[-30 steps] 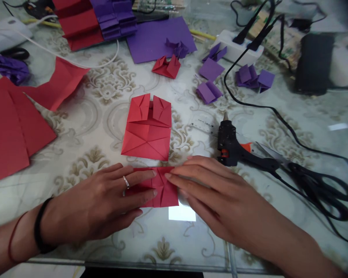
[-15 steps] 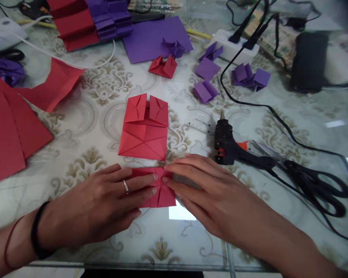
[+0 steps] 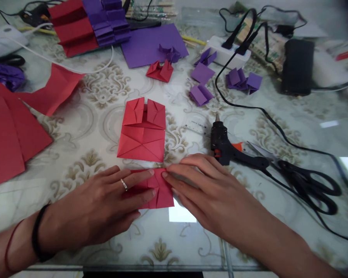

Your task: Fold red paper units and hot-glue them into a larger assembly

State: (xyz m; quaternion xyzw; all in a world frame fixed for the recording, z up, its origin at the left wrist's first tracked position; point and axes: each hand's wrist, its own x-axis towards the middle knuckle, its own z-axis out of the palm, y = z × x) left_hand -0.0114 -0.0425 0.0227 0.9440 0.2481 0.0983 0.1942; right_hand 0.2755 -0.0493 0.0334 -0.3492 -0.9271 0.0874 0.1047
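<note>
A folded red paper (image 3: pixel 162 197) with crease lines lies flat on the table in front of me. My left hand (image 3: pixel 104 200), with a ring on one finger, rests over its left half, fingers stretched out and pressing on its top. The fingers of my right hand (image 3: pixel 203 193) are close together, their tips gripping the paper's upper right edge. Part of the paper is hidden beneath both hands. Just beyond it sits a larger folded red piece (image 3: pixel 142 141), with two raised flaps at its far end.
A black glue gun (image 3: pixel 220 141) and black-handled scissors (image 3: pixel 304 177) lie at right. Several small purple folded pieces (image 3: pixel 202 73) stand near a white power strip (image 3: pixel 234 58) with black cords. Red sheets (image 3: pixel 5 135) are at left, purple paper (image 3: pixel 145 46) behind.
My head view has shifted slightly, so the table things appear a little left and lower. Both hands stay on the red paper, with fingertips barely moved.
</note>
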